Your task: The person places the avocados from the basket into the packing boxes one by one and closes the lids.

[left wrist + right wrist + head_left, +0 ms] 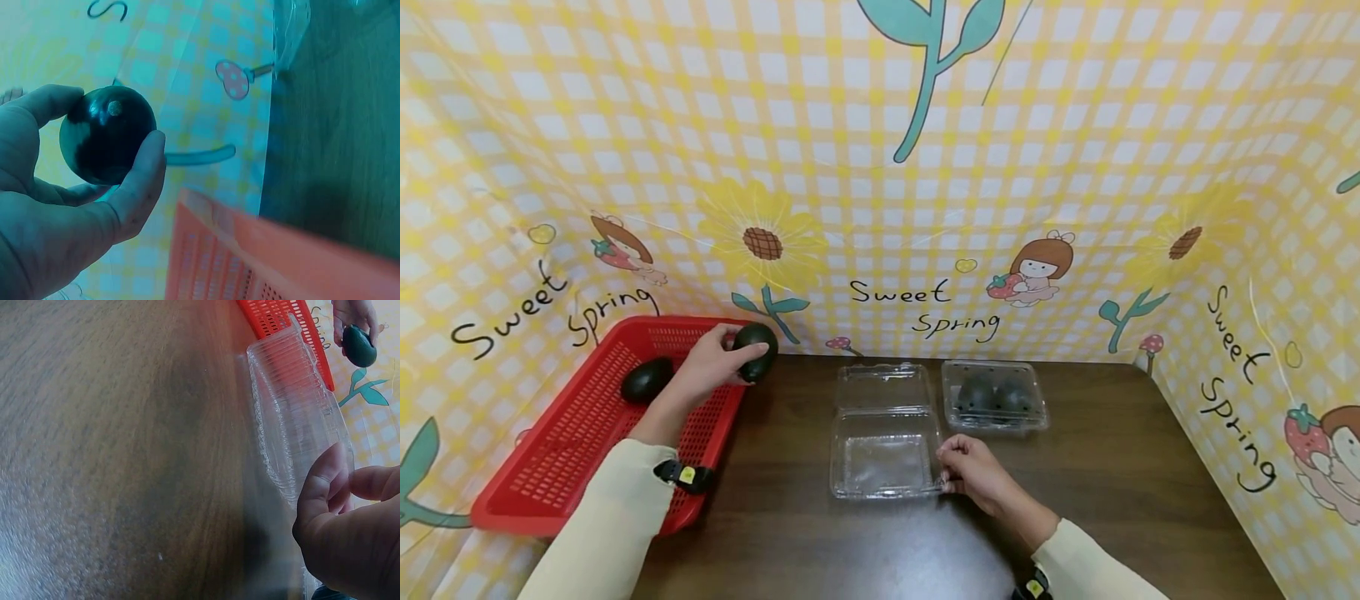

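My left hand point(711, 364) grips a dark green avocado point(758, 335) above the far right corner of the red basket point(568, 523). In the left wrist view, fingers and thumb wrap round the sides of the avocado point(106, 140), its stem end showing. A second avocado point(646, 381) lies inside the basket. On the table, a transparent plastic clamshell box point(886, 454) stands with its lid folded back. The right hand point(977, 475) pinches the near right edge of this box; the right wrist view shows thumb and fingers at its rim point(344, 434).
A closed transparent box point(994, 423) with two dark avocados in it stands at the back right. The brown wooden table point(820, 550) meets a yellow checked cloth wall point(880, 225) at the back and sides. The basket's raised rim borders the left.
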Motion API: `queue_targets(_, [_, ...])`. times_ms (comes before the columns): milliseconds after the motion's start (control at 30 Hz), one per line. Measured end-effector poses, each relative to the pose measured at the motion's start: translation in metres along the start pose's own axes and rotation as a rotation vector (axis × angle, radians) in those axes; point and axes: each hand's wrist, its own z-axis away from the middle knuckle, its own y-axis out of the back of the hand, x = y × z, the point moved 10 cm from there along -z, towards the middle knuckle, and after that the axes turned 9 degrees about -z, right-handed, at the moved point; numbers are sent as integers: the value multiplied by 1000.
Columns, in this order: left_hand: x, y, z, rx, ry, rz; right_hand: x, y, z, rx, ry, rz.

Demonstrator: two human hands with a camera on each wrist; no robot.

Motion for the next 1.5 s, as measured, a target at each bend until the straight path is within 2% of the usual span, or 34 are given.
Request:
queue_targets(200, [21, -21, 9, -27, -45, 62, 0, 0, -1, 2, 4, 2])
queue_targets(533, [47, -74, 17, -100, -76, 147, 1, -1, -1, 3, -2, -3])
queue_targets(800, [53, -115, 19, -127, -99, 184, 0, 0, -1, 3, 10, -11])
queue_targets(1033, [52, -150, 25, -189, -65, 216, -2, -2, 1, -1, 9, -16])
queue_targets(1300, [49, -186, 22, -222, -30, 139, -2, 1, -2, 16, 14, -15])
queue_targets(1500, [47, -203, 20, -206, -41, -5, 1, -2, -3, 19, 2, -3])
